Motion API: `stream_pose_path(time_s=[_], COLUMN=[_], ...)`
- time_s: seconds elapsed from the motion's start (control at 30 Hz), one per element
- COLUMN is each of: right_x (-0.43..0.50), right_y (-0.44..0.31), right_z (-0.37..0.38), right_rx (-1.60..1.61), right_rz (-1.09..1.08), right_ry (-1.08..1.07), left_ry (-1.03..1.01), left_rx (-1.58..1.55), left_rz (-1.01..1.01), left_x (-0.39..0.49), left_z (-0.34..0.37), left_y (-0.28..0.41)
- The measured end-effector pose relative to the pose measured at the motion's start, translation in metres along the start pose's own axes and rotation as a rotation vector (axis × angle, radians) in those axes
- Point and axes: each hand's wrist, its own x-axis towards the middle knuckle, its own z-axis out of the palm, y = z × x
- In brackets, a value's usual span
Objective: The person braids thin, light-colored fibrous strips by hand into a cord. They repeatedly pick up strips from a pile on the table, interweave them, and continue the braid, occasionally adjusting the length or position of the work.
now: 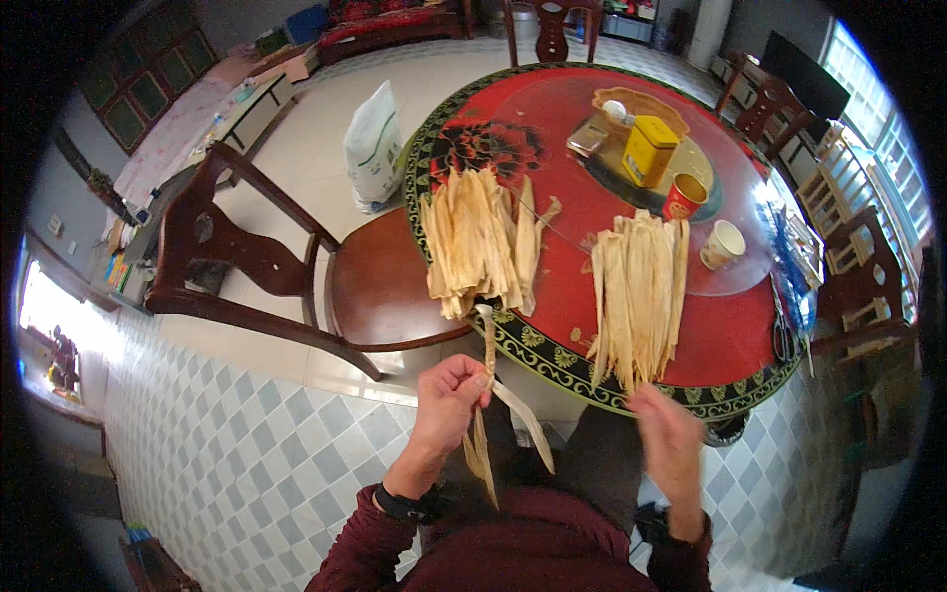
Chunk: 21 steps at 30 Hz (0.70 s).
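My left hand (455,396) grips a short braid of pale dried husk strips (489,348); its top end stands up above the fingers and loose strips hang below. Blurred, my right hand (668,422) is at the lower ends of the right bundle of dried strips (640,288), fingers drawn together; whether it pinches a strip cannot be told. A second, wider bundle of dried strips (473,240) lies at the table's left edge, with a few strips set apart on its right side.
The round table (551,325) bears a yellow tin (650,152), a red paper cup (686,197), a white paper cup (723,245), a woven basket (658,103) and scissors (781,329). A wooden chair (392,277) and a white plastic bag (373,148) stand to the left.
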Motion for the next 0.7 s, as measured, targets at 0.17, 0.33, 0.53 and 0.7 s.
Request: stream_pose_path(time_s=[0.17,0.33,0.53,0.7], right_x=[0.007,0.008,0.017,0.021], right_y=[-0.02,-0.017,-0.01,-0.008], right_z=[0.111,0.129,0.112,0.116], right_rx=[0.262,0.068,0.668,0.383], right_rz=[-0.175,-0.262,0.276,0.166], right_ry=[-0.175,-0.115,-0.435,-0.429], left_ry=[-0.08,-0.082,-0.305,-0.226], left_rx=[0.057,0.066,-0.019,-0.034], left_rz=[0.003,-0.121,-0.106,-0.048], left_x=[-0.01,-0.016,-0.011,-0.004], left_z=[0.017,0.011,0.009,0.004], left_y=[-0.018,-0.024,-0.031,-0.041])
